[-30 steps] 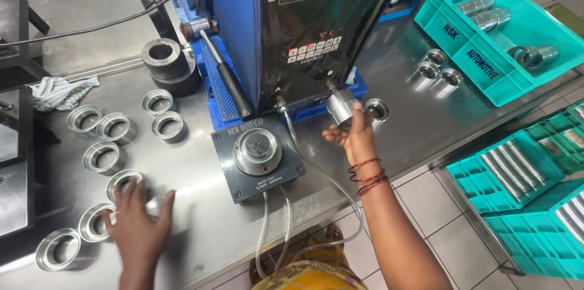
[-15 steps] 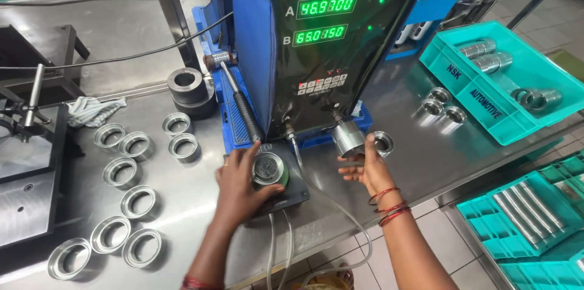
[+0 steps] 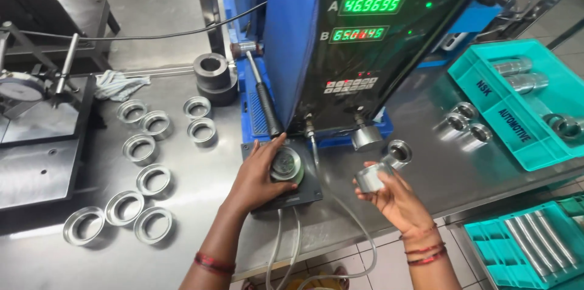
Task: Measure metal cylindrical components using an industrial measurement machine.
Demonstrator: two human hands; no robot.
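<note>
My left hand (image 3: 258,174) rests on the dark gauge base (image 3: 304,189), its fingers around a metal ring (image 3: 286,165) seated on the round fixture. Further right, my right hand (image 3: 395,195) holds a second metal ring (image 3: 369,177) just above the steel table's (image 3: 201,174) front edge. Behind both hands stands a blue measuring unit (image 3: 359,40) with two green number displays. A probe (image 3: 367,136) on a hose hangs from its front, beside another loose ring (image 3: 398,153).
Several metal rings (image 3: 146,162) lie scattered on the table to the left. A dial gauge stand (image 3: 36,101) sits at far left, a dark cylinder (image 3: 213,77) behind. Teal trays (image 3: 523,107) with metal parts stand right; lower trays (image 3: 523,247) hold rods. Hoses (image 3: 286,247) hang off the front edge.
My left hand came from the rings at the left to the fixture and now grips the ring there. My right hand drew its ring back from the probe toward me.
</note>
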